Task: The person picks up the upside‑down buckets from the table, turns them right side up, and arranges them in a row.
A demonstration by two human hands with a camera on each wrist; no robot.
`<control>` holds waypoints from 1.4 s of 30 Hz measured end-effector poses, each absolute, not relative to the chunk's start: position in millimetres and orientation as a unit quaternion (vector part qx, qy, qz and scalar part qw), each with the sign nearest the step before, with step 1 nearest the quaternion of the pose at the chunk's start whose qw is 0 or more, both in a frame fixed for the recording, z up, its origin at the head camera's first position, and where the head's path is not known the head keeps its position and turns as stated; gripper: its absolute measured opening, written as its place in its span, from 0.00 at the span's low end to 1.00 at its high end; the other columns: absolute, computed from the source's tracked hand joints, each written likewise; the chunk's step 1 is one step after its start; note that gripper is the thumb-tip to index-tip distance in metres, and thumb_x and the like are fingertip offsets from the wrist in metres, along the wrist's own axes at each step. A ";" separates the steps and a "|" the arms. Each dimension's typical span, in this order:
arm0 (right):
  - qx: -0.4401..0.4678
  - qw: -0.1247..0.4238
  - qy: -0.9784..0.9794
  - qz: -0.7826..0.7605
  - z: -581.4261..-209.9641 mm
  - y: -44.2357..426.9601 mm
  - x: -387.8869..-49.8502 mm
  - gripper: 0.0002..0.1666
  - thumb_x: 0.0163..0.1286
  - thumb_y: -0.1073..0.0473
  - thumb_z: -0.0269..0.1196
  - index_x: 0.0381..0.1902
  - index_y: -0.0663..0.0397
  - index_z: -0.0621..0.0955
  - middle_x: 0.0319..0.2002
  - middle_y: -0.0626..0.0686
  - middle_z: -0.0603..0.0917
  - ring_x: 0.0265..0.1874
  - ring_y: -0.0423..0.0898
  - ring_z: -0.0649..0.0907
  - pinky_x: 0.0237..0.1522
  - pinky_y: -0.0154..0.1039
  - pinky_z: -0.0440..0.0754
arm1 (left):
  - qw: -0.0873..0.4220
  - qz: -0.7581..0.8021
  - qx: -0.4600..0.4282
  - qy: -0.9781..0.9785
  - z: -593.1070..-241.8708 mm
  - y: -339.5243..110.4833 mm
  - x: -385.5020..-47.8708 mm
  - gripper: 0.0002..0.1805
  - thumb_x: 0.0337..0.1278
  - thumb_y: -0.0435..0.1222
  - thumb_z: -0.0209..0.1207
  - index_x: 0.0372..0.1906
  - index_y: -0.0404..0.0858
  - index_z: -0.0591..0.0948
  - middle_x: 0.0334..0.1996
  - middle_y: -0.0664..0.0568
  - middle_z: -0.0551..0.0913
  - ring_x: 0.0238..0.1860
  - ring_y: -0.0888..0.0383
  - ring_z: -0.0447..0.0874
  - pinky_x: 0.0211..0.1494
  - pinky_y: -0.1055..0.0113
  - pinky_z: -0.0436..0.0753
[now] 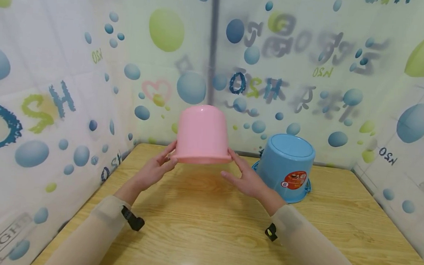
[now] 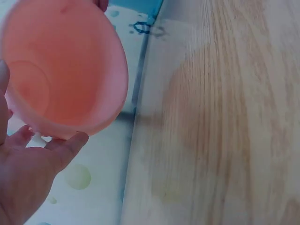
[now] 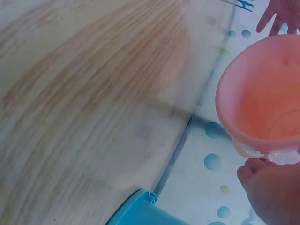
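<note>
A pink bucket (image 1: 202,134) hangs upside down above the table, its open mouth facing down and toward me. My left hand (image 1: 153,171) holds its rim on the left; in the left wrist view the left thumb (image 2: 70,145) lies on the rim with other fingers behind it. On the opposite side my right hand (image 1: 247,179) grips the rim near the handle lug, with the thumb standing off the wall in the head view. Its fingers are partly hidden by the bucket. The inside of the bucket (image 3: 267,93) shows bare pink walls.
A blue bucket (image 1: 286,165) with a red label stands upside down on the wooden table (image 1: 191,224), just right of my right hand. Behind and beside the table hang pale patterned sheets (image 1: 165,64) with blue and green spots.
</note>
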State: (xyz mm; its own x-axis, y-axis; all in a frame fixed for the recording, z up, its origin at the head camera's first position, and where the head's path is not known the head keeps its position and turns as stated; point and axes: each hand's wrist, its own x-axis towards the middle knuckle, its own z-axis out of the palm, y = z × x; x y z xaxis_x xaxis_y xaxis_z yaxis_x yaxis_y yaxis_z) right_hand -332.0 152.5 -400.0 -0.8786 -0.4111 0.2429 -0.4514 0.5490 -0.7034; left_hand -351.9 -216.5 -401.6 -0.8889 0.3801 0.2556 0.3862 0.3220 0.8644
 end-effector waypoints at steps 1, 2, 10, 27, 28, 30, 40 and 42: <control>0.246 0.028 -0.879 0.408 -399.6 152.4 -331.4 0.54 0.82 0.37 0.64 0.92 0.27 0.46 0.91 0.51 0.53 0.89 0.63 0.56 0.83 0.75 0.60 | 0.004 -0.540 -0.234 -0.809 -400.7 -216.1 -351.9 0.39 0.87 0.46 0.56 0.89 0.67 0.53 0.89 0.53 0.58 0.83 0.36 0.67 0.79 0.37 0.75; 0.248 0.032 -0.878 0.409 -399.2 152.3 -330.8 0.54 0.82 0.37 0.64 0.92 0.28 0.47 0.91 0.52 0.54 0.89 0.64 0.56 0.82 0.76 0.60 | 0.007 -0.544 -0.234 -0.806 -400.0 -215.7 -352.1 0.38 0.87 0.46 0.56 0.89 0.68 0.54 0.89 0.52 0.60 0.81 0.36 0.69 0.78 0.37 0.77; 0.244 0.058 -0.863 0.439 -393.4 150.6 -327.5 0.58 0.80 0.40 0.67 0.92 0.31 0.44 0.91 0.52 0.51 0.89 0.63 0.54 0.82 0.77 0.59 | 0.044 -0.501 -0.232 -0.833 -391.9 -215.1 -350.1 0.40 0.84 0.49 0.60 0.89 0.71 0.54 0.87 0.53 0.64 0.78 0.39 0.71 0.71 0.39 0.82; 0.259 0.096 -0.849 0.450 -383.8 150.7 -326.9 0.66 0.76 0.48 0.73 0.92 0.33 0.40 0.88 0.53 0.58 0.84 0.60 0.66 0.79 0.77 0.64 | 0.071 -0.478 -0.266 -0.834 -375.1 -218.0 -348.9 0.50 0.78 0.41 0.67 0.90 0.65 0.50 0.80 0.45 0.73 0.64 0.44 0.86 0.57 0.70 0.86; 0.257 0.096 -0.850 0.450 -383.5 151.0 -326.7 0.66 0.76 0.48 0.73 0.92 0.31 0.40 0.89 0.52 0.58 0.84 0.60 0.66 0.79 0.78 0.65 | 0.073 -0.477 -0.268 -0.834 -374.6 -218.3 -349.1 0.51 0.78 0.40 0.68 0.90 0.65 0.50 0.79 0.44 0.74 0.63 0.44 0.86 0.56 0.68 0.86; 0.255 0.099 -0.852 0.448 -383.1 152.1 -327.0 0.67 0.75 0.47 0.73 0.92 0.28 0.39 0.89 0.52 0.56 0.85 0.60 0.64 0.78 0.78 0.66 | 0.076 -0.477 -0.272 -0.833 -373.3 -218.6 -349.8 0.52 0.77 0.39 0.69 0.91 0.64 0.49 0.80 0.44 0.74 0.63 0.45 0.87 0.57 0.67 0.86; 0.261 0.112 -0.845 0.454 -380.4 157.3 -331.9 0.67 0.74 0.50 0.75 0.92 0.26 0.42 0.88 0.55 0.57 0.83 0.63 0.66 0.76 0.82 0.66 | 0.063 -0.494 -0.294 -0.816 -367.1 -218.6 -350.8 0.61 0.71 0.33 0.72 0.90 0.69 0.44 0.83 0.46 0.71 0.60 0.51 0.88 0.54 0.66 0.85; 0.266 0.116 -0.841 0.457 -380.0 158.1 -332.6 0.66 0.74 0.51 0.75 0.92 0.26 0.43 0.86 0.56 0.60 0.80 0.62 0.70 0.76 0.81 0.67 | 0.068 -0.491 -0.302 -0.814 -365.8 -218.1 -350.2 0.62 0.69 0.32 0.73 0.90 0.68 0.45 0.80 0.45 0.75 0.57 0.53 0.89 0.53 0.66 0.85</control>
